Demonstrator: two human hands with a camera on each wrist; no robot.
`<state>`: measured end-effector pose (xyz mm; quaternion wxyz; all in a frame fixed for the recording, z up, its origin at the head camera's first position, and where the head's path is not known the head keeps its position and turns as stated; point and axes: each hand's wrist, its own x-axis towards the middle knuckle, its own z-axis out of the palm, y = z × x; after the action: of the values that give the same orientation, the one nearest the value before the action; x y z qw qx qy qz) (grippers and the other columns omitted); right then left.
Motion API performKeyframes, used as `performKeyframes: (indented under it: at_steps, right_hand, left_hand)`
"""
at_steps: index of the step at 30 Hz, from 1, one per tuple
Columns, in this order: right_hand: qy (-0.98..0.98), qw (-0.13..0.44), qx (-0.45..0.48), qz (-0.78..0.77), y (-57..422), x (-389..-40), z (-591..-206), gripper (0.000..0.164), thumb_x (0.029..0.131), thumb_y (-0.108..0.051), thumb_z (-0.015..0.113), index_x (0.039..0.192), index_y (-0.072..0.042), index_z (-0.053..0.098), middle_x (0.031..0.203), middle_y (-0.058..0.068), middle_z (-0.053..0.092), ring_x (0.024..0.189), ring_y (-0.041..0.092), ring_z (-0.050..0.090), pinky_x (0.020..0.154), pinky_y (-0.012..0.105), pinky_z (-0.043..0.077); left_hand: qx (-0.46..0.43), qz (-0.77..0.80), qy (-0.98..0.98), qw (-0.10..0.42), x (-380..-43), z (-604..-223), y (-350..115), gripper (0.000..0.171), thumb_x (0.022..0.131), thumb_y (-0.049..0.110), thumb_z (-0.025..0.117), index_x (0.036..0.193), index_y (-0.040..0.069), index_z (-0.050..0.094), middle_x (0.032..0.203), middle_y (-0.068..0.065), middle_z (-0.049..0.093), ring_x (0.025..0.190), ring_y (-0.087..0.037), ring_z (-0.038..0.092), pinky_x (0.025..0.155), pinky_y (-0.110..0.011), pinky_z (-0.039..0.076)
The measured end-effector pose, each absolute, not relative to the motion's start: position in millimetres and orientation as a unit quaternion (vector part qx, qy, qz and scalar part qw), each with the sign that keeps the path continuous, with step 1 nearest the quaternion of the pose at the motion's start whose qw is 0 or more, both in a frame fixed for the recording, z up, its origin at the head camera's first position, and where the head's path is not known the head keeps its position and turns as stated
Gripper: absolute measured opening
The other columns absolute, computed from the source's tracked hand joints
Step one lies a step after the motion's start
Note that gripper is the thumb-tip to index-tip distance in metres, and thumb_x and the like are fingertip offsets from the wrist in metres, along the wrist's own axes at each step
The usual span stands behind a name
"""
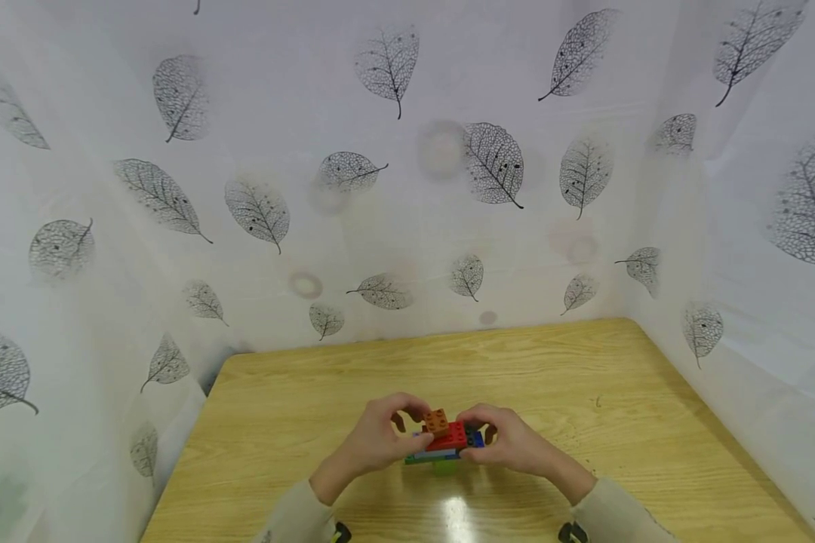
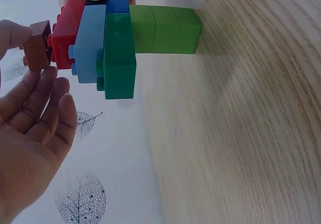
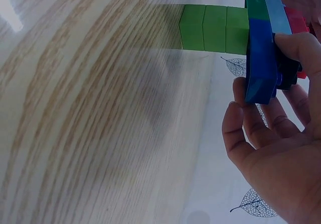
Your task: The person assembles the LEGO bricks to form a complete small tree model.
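My left hand (image 1: 373, 439) pinches a brown toy building brick (image 2: 36, 53) between thumb and fingertips. The brick stands right at the studs of a red brick (image 2: 67, 38), slightly tilted; whether it touches I cannot tell. Below the red one come a light blue brick (image 2: 90, 48) and a black brick (image 3: 288, 72), then a dark green brick (image 2: 120, 63) and a blue brick (image 3: 261, 58) side by side. A column of lime green bricks (image 2: 163, 29) holds these up from the table. My right hand (image 1: 516, 446) grips the build's right end, thumb on the black brick, fingers at the far side.
The build stands on a wood-grain table (image 1: 299, 400) near its middle. A pale curtain (image 1: 407, 219) with leaf prints hangs behind the table and along both sides. Light glares off the tabletop in front of the build.
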<state>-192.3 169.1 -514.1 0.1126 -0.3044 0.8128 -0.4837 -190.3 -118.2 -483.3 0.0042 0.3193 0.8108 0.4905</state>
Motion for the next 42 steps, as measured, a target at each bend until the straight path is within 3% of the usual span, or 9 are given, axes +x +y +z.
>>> performKeyframes:
  at_steps: [10,17,23,30,35,42]
  right_hand:
    - [0.810,0.114,-0.308,-0.485,169.4,-192.7,-514.2,0.039,0.096,-0.027,0.079,0.133,-0.021,0.067,0.117,0.001,0.071,0.100,0.005,0.064,0.077,0.029,0.058]
    - [0.811,0.110,-0.311,-0.484,169.8,-192.9,-515.6,0.040,0.096,-0.027,0.078,0.133,-0.019,0.067,0.118,0.001,0.071,0.100,0.004,0.064,0.077,0.029,0.058]
    - [0.819,0.107,-0.309,-0.471,169.9,-192.5,-515.9,0.040,0.096,-0.029,0.078,0.133,-0.020,0.067,0.118,-0.001,0.071,0.101,0.005,0.063,0.079,0.030,0.056]
    - [0.833,0.040,-0.322,-0.448,164.4,-188.5,-507.0,0.040,0.094,-0.034,0.081,0.132,-0.027,0.067,0.119,-0.011,0.071,0.106,0.006,0.062,0.083,0.037,0.052]
    - [0.815,-0.023,-0.363,-0.452,155.8,-186.7,-498.5,0.039,0.096,-0.025,0.080,0.132,-0.022,0.068,0.117,-0.009,0.072,0.104,0.007,0.063,0.082,0.037,0.055]
    - [0.810,-0.045,-0.375,-0.448,151.7,-185.7,-495.8,0.035,0.094,-0.020,0.081,0.127,-0.022,0.070,0.112,-0.007,0.073,0.101,0.006,0.064,0.081,0.036,0.057]
  left_hand:
    - [0.345,0.470,0.813,0.000,-191.0,-482.5,-114.9,0.025,0.091,0.022,0.082,0.114,0.016,0.073,0.104,0.000,0.077,0.092,-0.005,0.064,0.070,-0.036,0.058]
    - [0.353,0.457,0.816,0.003,-192.1,-482.1,-112.8,0.027,0.090,0.022,0.082,0.114,0.016,0.073,0.105,0.001,0.076,0.092,-0.022,0.069,0.071,-0.032,0.058]
    - [0.370,0.451,0.812,-0.007,-192.9,-479.8,-112.0,0.027,0.088,0.020,0.083,0.113,0.014,0.074,0.104,0.000,0.076,0.090,-0.010,0.066,0.071,-0.034,0.058]
    - [0.391,0.443,0.807,-0.009,-193.9,-476.7,-111.2,0.027,0.087,0.014,0.081,0.113,0.011,0.074,0.104,-0.003,0.076,0.087,-0.009,0.067,0.075,-0.032,0.060]
    - [0.403,0.435,0.805,-0.015,-193.0,-472.7,-111.1,0.029,0.085,0.011,0.081,0.113,0.010,0.073,0.103,-0.004,0.075,0.086,-0.011,0.068,0.077,-0.037,0.062]
    - [0.397,0.435,0.808,-0.009,-192.0,-471.9,-109.4,0.029,0.086,0.011,0.080,0.114,0.010,0.074,0.103,-0.004,0.076,0.088,-0.010,0.069,0.078,-0.035,0.062]
